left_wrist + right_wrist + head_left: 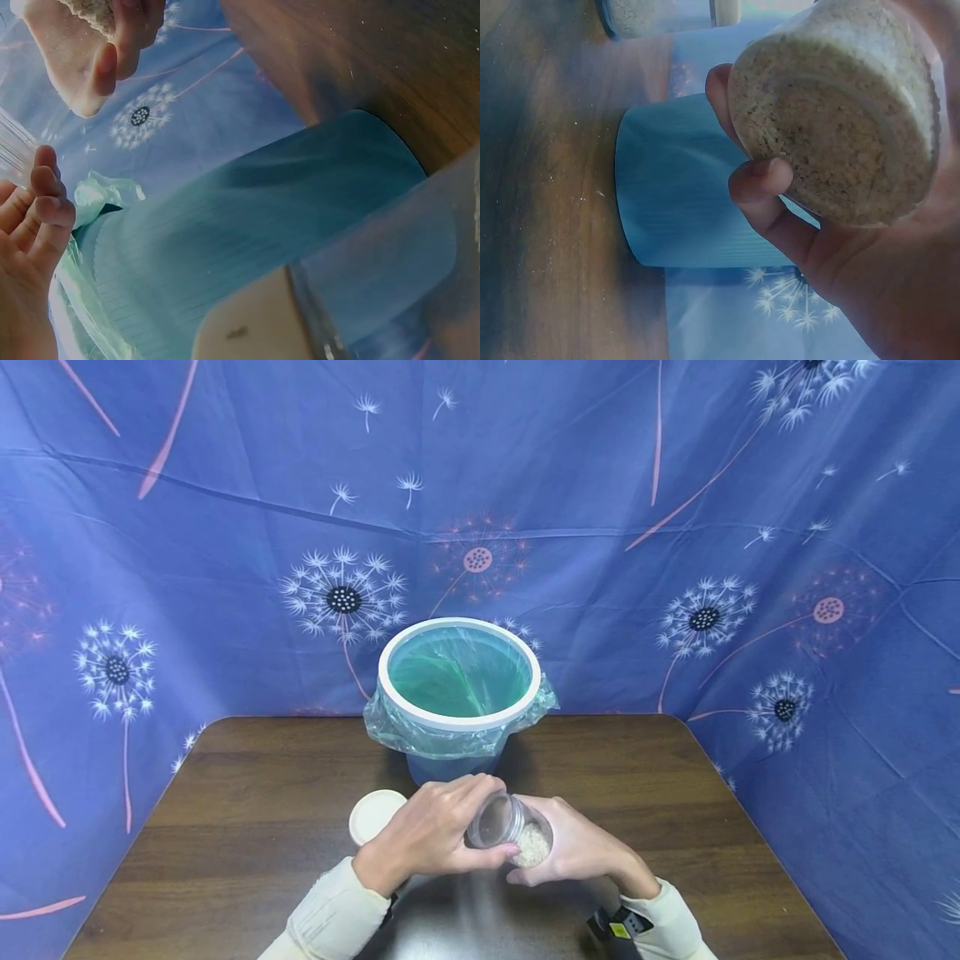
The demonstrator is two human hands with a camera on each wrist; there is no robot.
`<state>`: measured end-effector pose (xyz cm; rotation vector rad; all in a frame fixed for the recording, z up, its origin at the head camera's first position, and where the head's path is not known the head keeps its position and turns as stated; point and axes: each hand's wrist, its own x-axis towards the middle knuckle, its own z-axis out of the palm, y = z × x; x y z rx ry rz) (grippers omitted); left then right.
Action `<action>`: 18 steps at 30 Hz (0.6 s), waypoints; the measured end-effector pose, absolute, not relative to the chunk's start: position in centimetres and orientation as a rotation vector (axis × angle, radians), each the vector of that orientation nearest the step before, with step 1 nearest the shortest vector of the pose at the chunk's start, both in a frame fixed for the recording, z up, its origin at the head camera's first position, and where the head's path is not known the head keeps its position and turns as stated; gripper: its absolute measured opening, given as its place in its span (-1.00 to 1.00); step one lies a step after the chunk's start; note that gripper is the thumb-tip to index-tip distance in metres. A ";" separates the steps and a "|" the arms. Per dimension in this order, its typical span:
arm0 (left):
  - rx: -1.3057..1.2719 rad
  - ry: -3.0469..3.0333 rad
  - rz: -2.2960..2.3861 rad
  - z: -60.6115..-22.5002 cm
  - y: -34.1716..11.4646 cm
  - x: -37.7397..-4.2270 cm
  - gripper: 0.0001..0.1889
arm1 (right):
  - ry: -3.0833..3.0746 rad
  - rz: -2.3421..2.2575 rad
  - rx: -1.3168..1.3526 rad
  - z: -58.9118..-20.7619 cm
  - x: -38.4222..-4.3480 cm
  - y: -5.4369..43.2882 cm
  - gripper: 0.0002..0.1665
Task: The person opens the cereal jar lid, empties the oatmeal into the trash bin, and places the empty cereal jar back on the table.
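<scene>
A clear jar (534, 842), tilted with its threaded neck to the left, is between my two hands in the head view. Pale, rice-like grains (840, 142) lie at its base. My right hand (576, 843) grips the jar's body, its fingers and thumb wrapped around the side. At the neck, my left hand (442, 827) holds the rim between thumb and fingers. In the left wrist view, its curled fingers (49, 187) touch the ridged neck. A cream-lidded clear jar (255, 319) stands beside my left hand, mostly hidden in the head view, with pale contents visible in the right wrist view.
Behind my hands stands a blue-green bin (450, 768) with a white rim ring (459, 723) and a green plastic liner (450, 681) folded over its edge. The wooden table (255, 827) meets a blue dandelion-print cloth (600, 610) at the back and sides.
</scene>
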<state>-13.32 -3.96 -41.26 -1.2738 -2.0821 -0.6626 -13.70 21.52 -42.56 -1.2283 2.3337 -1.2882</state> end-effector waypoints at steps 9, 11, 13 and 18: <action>-1.240 -2.118 -0.747 -41.5 -3.7 -13.2 -0.52 | 2.362 -1.293 -1.198 -42.9 -13.5 21.6 -0.35; -1.210 -2.120 -0.752 -41.6 -3.6 -13.1 -0.54 | 2.388 -1.290 -1.182 -42.9 -13.4 21.6 -0.37; -1.175 -2.120 -0.754 -41.7 -3.4 -13.1 -0.54 | 2.415 -1.290 -1.168 -42.9 -13.3 21.5 -0.38; -1.082 -2.127 -0.757 -42.0 -3.2 -12.9 -0.52 | 2.472 -1.290 -1.140 -42.7 -13.1 21.1 -0.36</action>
